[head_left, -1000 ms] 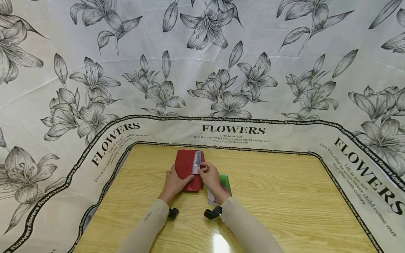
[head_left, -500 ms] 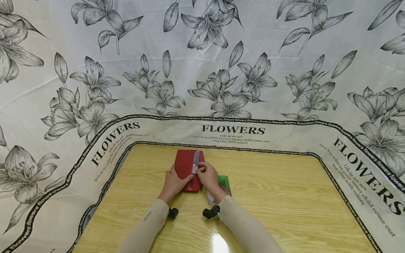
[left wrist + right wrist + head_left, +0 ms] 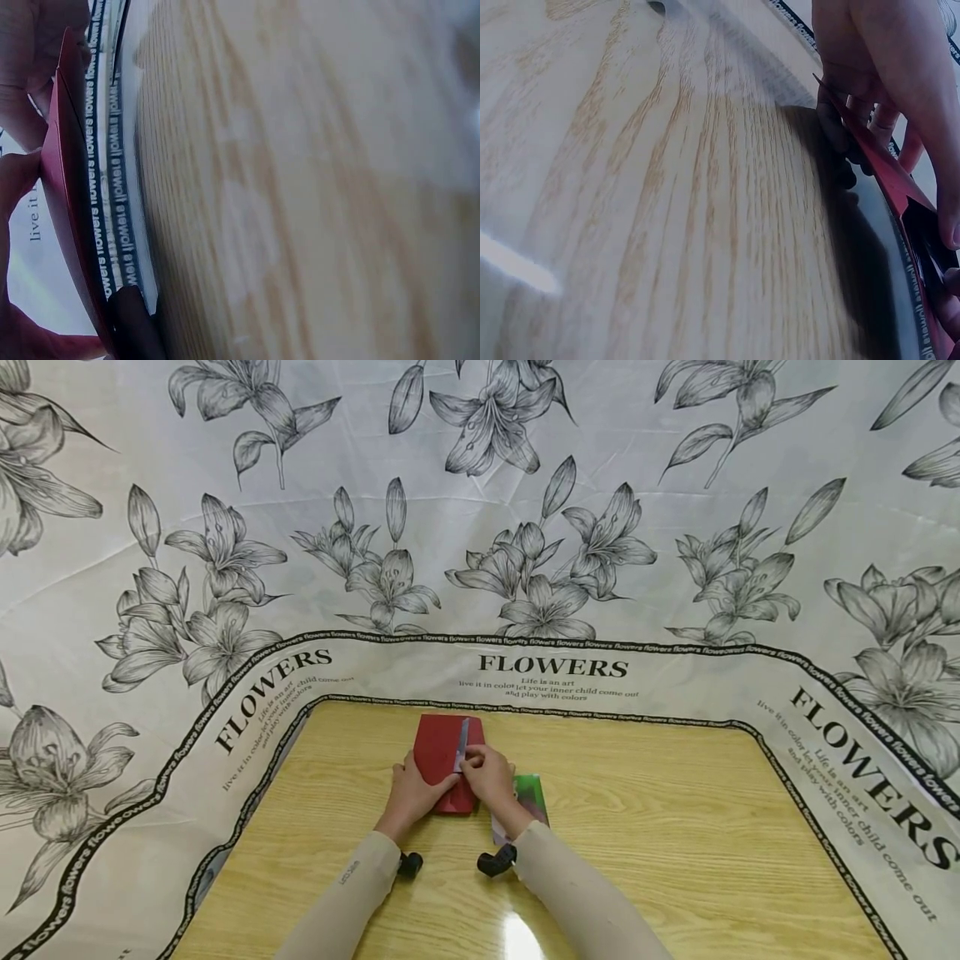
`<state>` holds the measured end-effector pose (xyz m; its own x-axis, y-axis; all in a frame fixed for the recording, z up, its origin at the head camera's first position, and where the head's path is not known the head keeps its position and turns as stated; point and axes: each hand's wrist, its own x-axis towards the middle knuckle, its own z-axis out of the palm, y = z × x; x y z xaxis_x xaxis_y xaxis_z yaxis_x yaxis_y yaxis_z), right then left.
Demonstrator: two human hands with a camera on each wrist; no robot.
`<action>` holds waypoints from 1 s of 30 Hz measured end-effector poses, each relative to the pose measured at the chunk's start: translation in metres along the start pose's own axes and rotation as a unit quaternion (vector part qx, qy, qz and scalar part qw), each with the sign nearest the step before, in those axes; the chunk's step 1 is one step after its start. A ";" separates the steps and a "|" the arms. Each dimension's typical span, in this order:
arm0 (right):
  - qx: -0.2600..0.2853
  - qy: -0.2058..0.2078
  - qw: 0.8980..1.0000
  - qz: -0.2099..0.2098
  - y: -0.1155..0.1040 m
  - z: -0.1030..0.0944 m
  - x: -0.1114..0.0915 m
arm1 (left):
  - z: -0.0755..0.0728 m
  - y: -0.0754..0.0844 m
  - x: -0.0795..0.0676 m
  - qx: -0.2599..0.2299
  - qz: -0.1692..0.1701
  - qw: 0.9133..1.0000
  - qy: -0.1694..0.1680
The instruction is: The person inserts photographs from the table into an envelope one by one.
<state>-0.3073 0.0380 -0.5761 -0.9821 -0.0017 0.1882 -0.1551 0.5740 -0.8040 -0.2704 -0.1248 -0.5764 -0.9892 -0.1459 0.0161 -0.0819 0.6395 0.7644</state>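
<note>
Wood-grain bench [image 3: 660,827]. Red envelope [image 3: 437,739] toward its far edge, left of centre. Left hand [image 3: 411,793] curled round the envelope's left side, thumb on top; right hand [image 3: 491,778] pinching, at envelope's right. Green-and-pale card [image 3: 532,790] nearer, rightward, partly hidden. Narrow pale slip [image 3: 462,740] in right hand's pinch, against envelope.
</note>
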 end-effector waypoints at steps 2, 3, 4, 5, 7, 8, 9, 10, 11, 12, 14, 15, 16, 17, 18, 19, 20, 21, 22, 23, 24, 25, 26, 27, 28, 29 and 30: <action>-0.001 -0.003 1.000 0.004 -0.001 0.000 0.000 | 0.000 0.000 -0.001 -0.002 -0.001 1.000 0.000; -0.001 -0.005 1.000 0.007 -0.001 0.000 0.000 | -0.001 0.000 -0.001 -0.002 -0.002 1.000 -0.001; 0.000 -0.006 1.000 0.009 -0.001 0.000 0.000 | -0.001 0.000 -0.001 -0.002 0.000 1.000 -0.001; 0.002 -0.007 1.000 0.011 -0.002 0.000 0.000 | -0.001 0.001 -0.001 -0.001 0.001 1.000 0.000; 0.005 -0.008 1.000 0.014 -0.001 0.001 -0.001 | -0.001 0.001 -0.001 -0.002 0.004 1.000 0.002; 0.005 -0.008 1.000 0.013 -0.001 0.001 -0.001 | -0.001 0.001 -0.001 0.000 0.005 1.000 0.002; 0.006 -0.008 1.000 0.013 0.000 0.002 -0.001 | -0.001 0.001 -0.002 0.000 0.004 1.000 0.003; 0.006 -0.008 1.000 0.012 0.000 0.002 -0.001 | 0.000 0.001 -0.002 0.001 0.004 1.000 0.003; 0.007 -0.008 1.000 0.010 0.001 0.002 -0.001 | 0.000 0.000 -0.002 0.003 0.005 1.000 0.004; 0.007 -0.009 1.000 0.009 0.002 0.003 -0.002 | 0.001 0.000 -0.002 0.004 0.003 1.000 0.003; 0.007 -0.007 1.000 0.004 0.002 0.003 -0.002 | 0.001 0.000 -0.002 0.006 -0.001 1.000 0.002; 0.009 -0.007 1.000 0.002 0.002 0.002 -0.002 | 0.001 0.000 -0.003 0.005 0.001 1.000 0.004; 0.011 -0.006 1.000 0.002 0.002 0.002 -0.002 | 0.002 0.000 -0.003 0.005 0.002 1.000 0.005; 0.013 -0.005 1.000 0.001 0.002 0.002 -0.003 | 0.001 0.000 -0.003 0.005 0.003 1.000 0.006; 0.013 -0.003 1.000 0.000 0.002 0.002 -0.003 | 0.001 0.001 -0.004 0.003 0.002 1.000 0.006; 0.014 -0.001 1.000 0.000 0.002 0.002 -0.003 | 0.001 0.001 -0.004 0.001 0.004 1.000 0.007; 0.017 0.001 1.000 0.001 0.002 0.002 -0.003 | 0.001 0.000 -0.004 0.000 0.003 1.000 0.006; 0.019 0.002 1.000 0.004 0.003 0.002 -0.003 | 0.001 0.000 -0.005 0.000 0.003 1.000 0.006; 0.021 0.003 1.000 0.011 0.003 0.002 -0.003 | 0.001 0.000 -0.005 -0.001 0.001 1.000 0.006; 0.024 0.004 1.000 0.014 0.003 0.002 -0.004 | 0.001 0.000 -0.005 -0.002 0.000 1.000 0.006; 0.027 0.005 0.999 0.015 0.003 0.002 -0.005 | 0.001 0.000 -0.005 -0.002 -0.001 1.000 0.006; 0.035 0.004 0.999 0.019 0.002 0.001 -0.006 | 0.002 0.000 -0.005 -0.003 -0.003 1.000 0.005; 0.039 0.002 0.999 0.025 0.002 -0.001 -0.008 | 0.002 -0.001 -0.005 -0.003 -0.004 1.000 0.005; 0.046 -0.003 0.998 0.032 0.001 -0.002 -0.009 | 0.002 0.000 -0.005 -0.002 -0.004 1.000 0.005; 0.056 -0.008 0.998 0.035 0.001 -0.004 -0.010 | 0.001 0.000 -0.005 -0.002 -0.004 1.000 0.006; 0.069 -0.014 0.997 0.033 0.001 -0.007 -0.011 | 0.002 0.000 -0.005 -0.001 -0.003 1.000 0.006; 0.084 -0.022 0.996 0.036 0.002 -0.009 -0.012 | 0.002 0.000 -0.004 0.000 -0.003 1.000 0.005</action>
<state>-0.2943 0.0467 -0.5744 -0.9945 -0.0038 0.1048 -0.0962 0.4293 -0.8980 -0.2662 -0.1228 -0.5775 -0.9872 -0.1582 0.0180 -0.0883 0.6380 0.7650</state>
